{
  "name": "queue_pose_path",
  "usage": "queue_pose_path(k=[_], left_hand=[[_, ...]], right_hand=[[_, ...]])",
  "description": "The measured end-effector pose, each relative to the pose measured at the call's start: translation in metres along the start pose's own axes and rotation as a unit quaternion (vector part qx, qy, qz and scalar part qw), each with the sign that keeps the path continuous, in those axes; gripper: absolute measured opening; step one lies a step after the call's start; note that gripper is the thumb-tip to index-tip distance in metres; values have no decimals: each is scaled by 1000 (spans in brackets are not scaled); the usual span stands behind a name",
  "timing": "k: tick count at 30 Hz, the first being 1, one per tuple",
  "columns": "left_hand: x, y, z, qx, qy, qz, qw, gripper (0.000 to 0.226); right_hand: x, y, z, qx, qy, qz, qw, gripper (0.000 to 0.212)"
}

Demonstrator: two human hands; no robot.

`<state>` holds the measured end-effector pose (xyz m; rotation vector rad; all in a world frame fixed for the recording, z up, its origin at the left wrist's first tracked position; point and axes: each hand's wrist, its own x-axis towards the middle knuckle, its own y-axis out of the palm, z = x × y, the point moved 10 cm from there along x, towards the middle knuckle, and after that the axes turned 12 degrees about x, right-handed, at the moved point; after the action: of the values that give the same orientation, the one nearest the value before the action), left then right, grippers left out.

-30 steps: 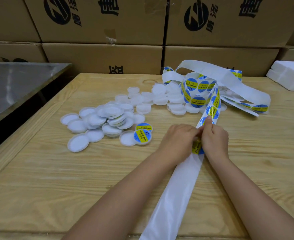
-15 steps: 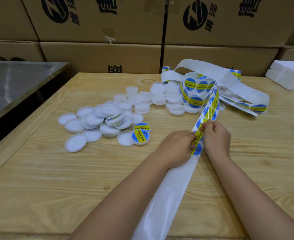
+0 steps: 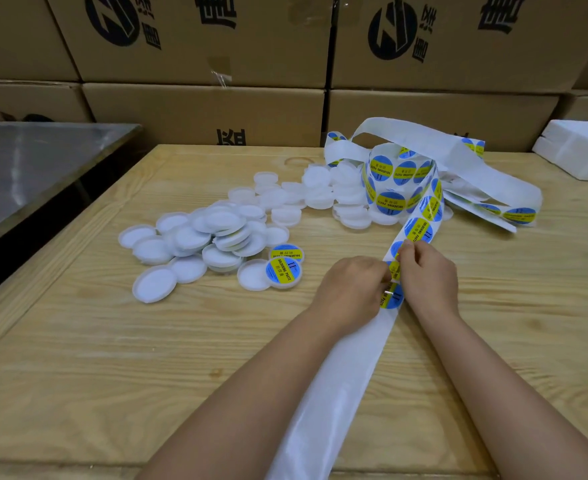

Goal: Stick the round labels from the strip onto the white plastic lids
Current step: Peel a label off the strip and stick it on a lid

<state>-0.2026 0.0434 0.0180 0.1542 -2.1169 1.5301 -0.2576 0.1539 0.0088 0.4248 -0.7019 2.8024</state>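
A white backing strip [image 3: 334,386] runs from the table's near edge up between my hands to a tangled coil of blue-and-yellow round labels [image 3: 394,174]. My left hand [image 3: 351,285] and my right hand [image 3: 427,275] both pinch the strip where a round label [image 3: 393,299] sits between them. Two labelled lids [image 3: 285,271] lie left of my left hand. A pile of bare white plastic lids [image 3: 213,240] spreads further left, and another heap of white lids [image 3: 323,192] lies beside the coil.
The wooden table [image 3: 112,358] carries everything. Stacked cardboard boxes [image 3: 202,112] close off the back. A steel table [image 3: 36,168] stands at the left beyond a dark gap. A white foam block [image 3: 579,150] lies at the far right.
Both hands have slid along the strip, and more bare backing now trails toward me. The view has shifted slightly; lids and coil stay put.
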Motion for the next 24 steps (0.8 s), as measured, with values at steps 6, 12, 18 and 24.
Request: queue_pose_path(k=[6, 12, 18, 24], left_hand=[[-8, -17, 10, -49, -9, -43, 998, 7], [-16, -23, 65, -304, -242, -86, 918, 17], [-23, -8, 84, -509, -336, -115, 784, 20], [-17, 0, 81, -543, -328, -102, 766, 14]], right_hand=[[2, 1, -5, -13, 11, 3, 1000, 31], [3, 5, -11, -23, 21, 21, 999, 12], [1, 0, 0, -14, -22, 5, 1000, 18], [-9, 15, 38, 227, -73, 96, 966, 17]])
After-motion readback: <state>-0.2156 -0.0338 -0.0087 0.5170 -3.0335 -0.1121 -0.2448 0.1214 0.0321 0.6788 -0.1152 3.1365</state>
